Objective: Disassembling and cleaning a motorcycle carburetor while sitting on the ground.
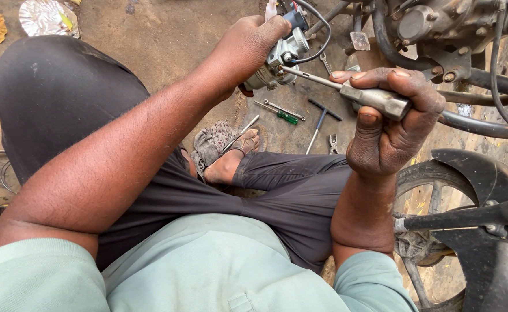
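Head view: a small metal carburettor (280, 58) is held up above the ground by the left hand (248, 46), whose fingers are wrapped closed around its body; a black cable (317, 34) is seen running from its top toward the motorcycle engine (438, 29); a screwdriver (358, 92) is clamped in the right hand (389, 127), fingers curled tight about the grey handle, and its shaft tip is laid against the carburettor's side. The part is judged rigid, fairly light yet dense, likely greasy and so slippery; it is best gripped around the main casting, not by the cable or thin fittings, which could be bent. On the ground between the legs, a green-handled screwdriver (287, 117), pliers (333, 143) and a rag (210, 144) are seen; a wheel (427, 190) is at the right.
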